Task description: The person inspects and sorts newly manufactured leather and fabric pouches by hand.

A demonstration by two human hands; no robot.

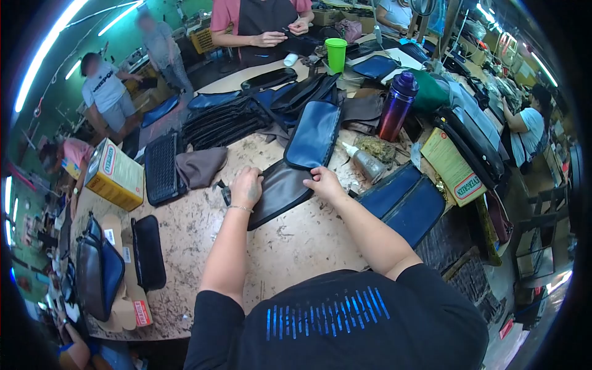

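A dark grey panel with black edging [274,194] lies slanted on the worktable before me. My left hand [246,187] is closed at its left end, the fingertips on its upper edge. At its right end my right hand [324,184] pinches with thumb and fingers, beside the lower edge of a blue panel [313,137]. That blue panel overlaps the grey one and reaches up toward a pile of black and blue pieces [228,121]. A small dark tab [225,192] sticks out left of my left hand.
Around the worktable [203,246] are a yellow tin [115,176], a purple bottle [398,105], a green cup [335,55], a glue bottle [367,163], blue panels [404,206] at right and black pouches [148,253] at left. A person [262,28] works across the table.
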